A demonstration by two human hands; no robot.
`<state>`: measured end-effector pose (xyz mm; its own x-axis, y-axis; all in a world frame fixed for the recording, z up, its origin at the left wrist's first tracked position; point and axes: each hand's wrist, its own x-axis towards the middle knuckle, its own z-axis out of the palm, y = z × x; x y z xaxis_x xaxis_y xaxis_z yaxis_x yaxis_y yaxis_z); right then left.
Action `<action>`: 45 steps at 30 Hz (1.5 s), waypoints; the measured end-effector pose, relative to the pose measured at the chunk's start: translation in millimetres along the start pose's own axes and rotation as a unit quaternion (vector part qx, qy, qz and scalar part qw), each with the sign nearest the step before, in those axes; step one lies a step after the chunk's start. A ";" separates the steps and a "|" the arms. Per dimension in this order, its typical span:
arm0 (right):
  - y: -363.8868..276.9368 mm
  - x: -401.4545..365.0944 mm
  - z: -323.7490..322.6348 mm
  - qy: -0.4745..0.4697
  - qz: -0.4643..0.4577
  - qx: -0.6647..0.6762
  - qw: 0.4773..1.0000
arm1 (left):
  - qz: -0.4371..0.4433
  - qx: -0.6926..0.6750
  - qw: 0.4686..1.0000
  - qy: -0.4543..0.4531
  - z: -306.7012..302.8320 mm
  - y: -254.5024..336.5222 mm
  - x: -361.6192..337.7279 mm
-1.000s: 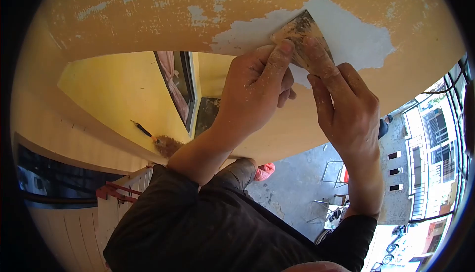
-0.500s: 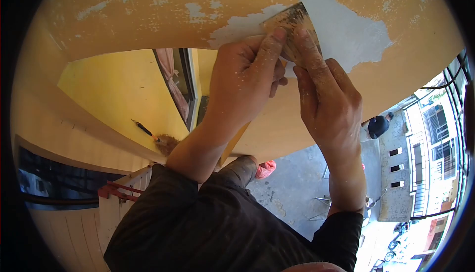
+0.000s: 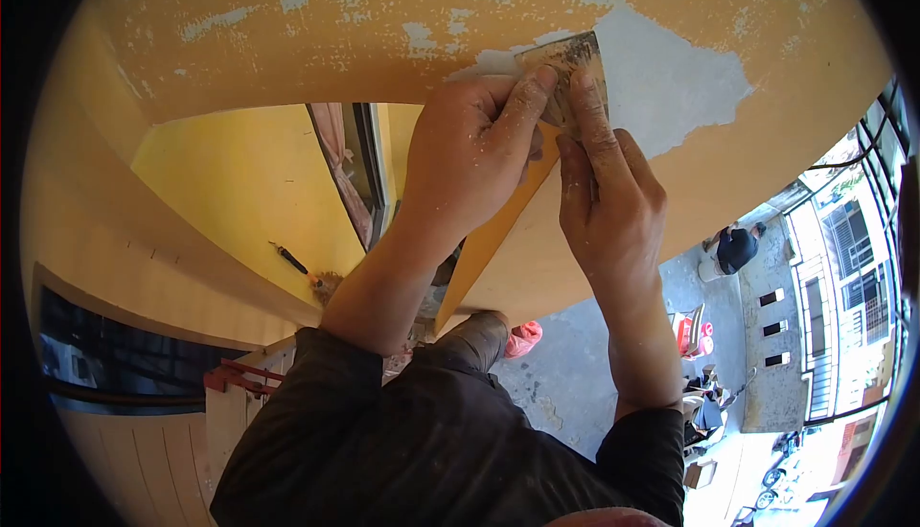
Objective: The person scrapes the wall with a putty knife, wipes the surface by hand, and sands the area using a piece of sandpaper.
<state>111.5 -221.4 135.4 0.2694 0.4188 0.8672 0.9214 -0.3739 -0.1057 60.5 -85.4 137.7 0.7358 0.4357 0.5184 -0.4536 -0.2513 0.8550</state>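
A putty-smeared scraper blade (image 3: pixel 583 52) lies against the overhead painted surface, at the left part of a pale grey bare patch (image 3: pixel 671 77). My left hand (image 3: pixel 474 144) pinches the blade's left side, its thumb pressed on the face and the other fingers curled behind. My right hand (image 3: pixel 618 206) grips the right side, with an extended finger flat along the blade. Dust and white specks cover both hands. The scraper's lower end is hidden by my fingers. Around the patch, orange-yellow paint (image 3: pixel 287 57) shows smaller flaked spots.
A brush with a dark handle (image 3: pixel 291 259) lies on a ledge at left, near a curtained window (image 3: pixel 335 153). A red metal bracket (image 3: pixel 240 376) is at lower left. Far below are a concrete floor (image 3: pixel 575 355), a pink bag (image 3: pixel 522 338) and another person (image 3: pixel 738 249) bent over beside a bucket.
The view has shifted, so the wall and room appear farther right and lower. The scraper sits slightly farther left along the grey patch, and my right hand has moved left with it.
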 end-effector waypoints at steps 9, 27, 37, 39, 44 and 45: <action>-4.3 -0.7 7.9 0.020 0.004 0.014 1.000 | -0.004 -0.024 0.999 0.022 -2.0 4.2 0.8; -16.0 -3.6 16.2 0.059 0.054 0.047 0.996 | 0.026 0.034 0.999 0.004 -6.9 8.9 3.4; -15.8 -3.6 15.3 0.064 0.062 0.071 0.994 | 0.006 0.065 0.998 0.012 -4.2 11.6 2.7; -18.2 0.9 13.4 0.061 0.063 0.071 0.994 | 0.032 0.072 0.997 0.012 -5.9 8.3 7.8; -19.0 -1.5 14.4 0.073 0.062 0.064 0.993 | 0.041 0.073 0.996 0.003 -6.2 11.9 4.8; -19.0 -0.1 13.1 0.066 0.066 0.074 0.993 | 0.044 0.075 0.996 0.006 -5.7 9.5 5.0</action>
<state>97.6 -203.5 130.9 0.3606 0.2590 0.8960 0.9141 -0.2893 -0.2843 57.0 -80.7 148.4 0.6898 0.4174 0.5916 -0.4350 -0.4143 0.7995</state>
